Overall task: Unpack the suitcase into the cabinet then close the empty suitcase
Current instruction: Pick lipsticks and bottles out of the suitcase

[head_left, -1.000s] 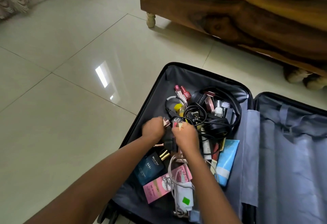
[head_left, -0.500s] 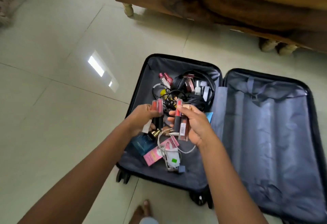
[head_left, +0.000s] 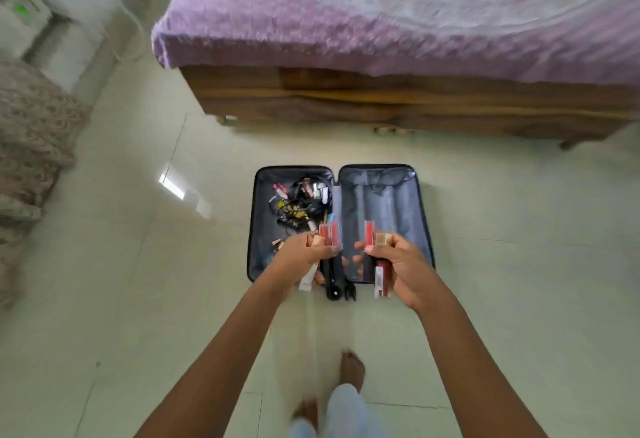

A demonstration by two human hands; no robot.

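a: what's the floor [head_left: 104,299] like?
b: pale glossy tiles with thin joints. a bright patch of light [head_left: 171,186] reflects off it left of centre.
a: and the furniture?
b: a bed [head_left: 381,101] runs across the top, with a dark wood frame on short pale legs [head_left: 391,131]. a fuzzy lilac cover [head_left: 381,11] hangs over its edge.
a: anything on the left?
b: patterned brown cloth [head_left: 31,132], blurred. above it stands a white unit [head_left: 52,49] with a small green lamp [head_left: 20,8]; i cannot tell what it is.
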